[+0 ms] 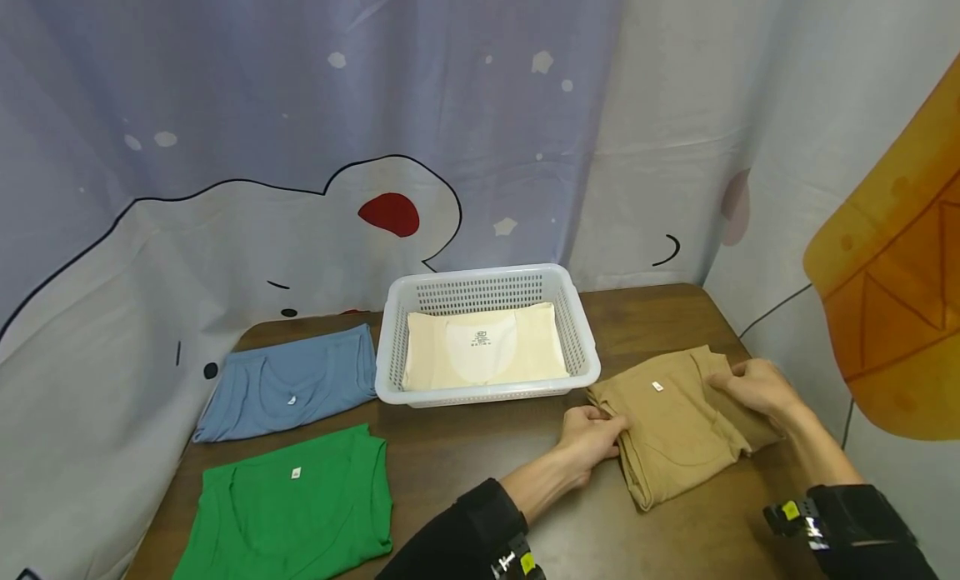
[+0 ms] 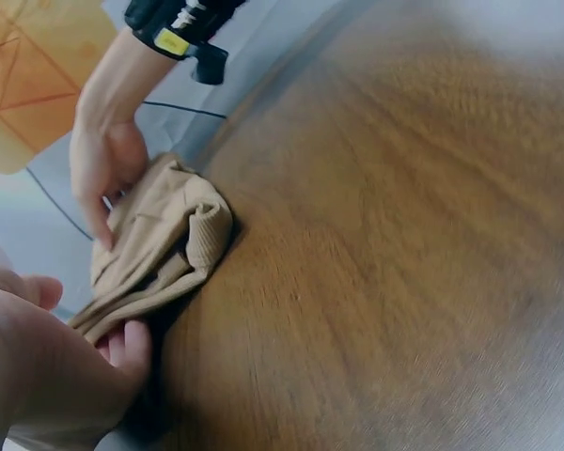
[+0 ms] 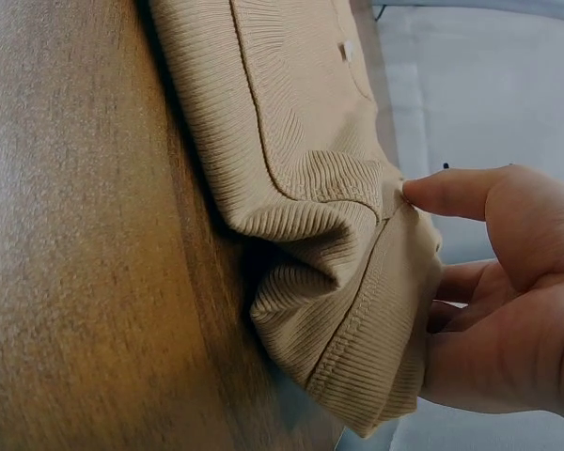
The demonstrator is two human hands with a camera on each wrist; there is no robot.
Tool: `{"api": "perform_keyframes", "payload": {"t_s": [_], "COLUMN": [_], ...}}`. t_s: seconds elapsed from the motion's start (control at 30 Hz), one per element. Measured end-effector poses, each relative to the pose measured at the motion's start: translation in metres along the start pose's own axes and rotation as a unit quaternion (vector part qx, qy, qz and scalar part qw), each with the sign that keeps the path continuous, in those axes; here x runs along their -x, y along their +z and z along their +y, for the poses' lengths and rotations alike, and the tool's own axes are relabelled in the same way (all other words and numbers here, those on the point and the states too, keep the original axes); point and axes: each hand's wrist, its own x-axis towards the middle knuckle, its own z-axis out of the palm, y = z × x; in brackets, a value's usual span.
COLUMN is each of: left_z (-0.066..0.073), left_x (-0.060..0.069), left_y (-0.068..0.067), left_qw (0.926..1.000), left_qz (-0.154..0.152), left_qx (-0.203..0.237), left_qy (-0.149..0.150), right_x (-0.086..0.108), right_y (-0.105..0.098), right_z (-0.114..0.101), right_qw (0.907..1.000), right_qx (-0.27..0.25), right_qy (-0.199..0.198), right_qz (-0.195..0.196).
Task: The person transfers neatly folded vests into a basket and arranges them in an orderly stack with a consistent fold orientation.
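Note:
A tan ribbed shirt [image 1: 675, 422], folded into a rough rectangle with a small white label near its neckline, lies on the right side of the table. At its left edge my left hand [image 1: 588, 442] pinches the cloth, fingers beneath and thumb above, as the left wrist view of the shirt [image 2: 160, 240] shows. My right hand [image 1: 757, 388] holds the far right edge. In the right wrist view, that hand's thumb presses the top of the fabric [image 3: 357, 310] while its other fingers are partly hidden behind. A loose fold bulges at the near right corner.
A white perforated basket [image 1: 487, 392] stands at the table's back middle, holding a folded cream garment [image 1: 427, 347]. Left of it lies a folded blue shirt [image 1: 300, 380], with a folded green shirt [image 1: 292, 505] nearer. Patterned curtains [image 1: 480, 105] hang behind the brown table [image 1: 645, 305].

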Motion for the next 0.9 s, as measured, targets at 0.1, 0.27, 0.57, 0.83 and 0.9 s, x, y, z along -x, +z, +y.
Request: {"api": "perform_keyframes", "payload": {"t_s": [0.1,0.27,0.57,0.83,0.9], "left_z": [-0.001,-0.001,-0.001,-0.008,-0.010], "left_x": [-0.003,-0.004,-0.002,-0.002,-0.002], "left_y": [0.001,0.004,0.006,0.006,0.005], "left_qw": [0.9995,0.9974,0.9924,0.9942,0.9948], "left_qz": [0.006,0.017,0.048,0.046,0.041], "left_qx": [-0.030,-0.068,-0.107,-0.095,-0.090], "left_qy": [0.005,0.017,0.037,0.023,0.023], "right_x": [0.001,0.002,0.004,0.011,0.013], "right_y": [0.001,0.004,0.007,0.005,0.006], "right_z": [0.001,0.003,0.004,0.005,0.007], "right_qw": [1.0000,0.9997,0.9996,0.9994,0.9993], "right_qx": [-0.008,-0.019,-0.013,-0.026,-0.027], "right_qy": [-0.001,-0.006,-0.019,-0.024,-0.025], "right_qz": [0.005,0.011,0.019,0.006,0.003]}}
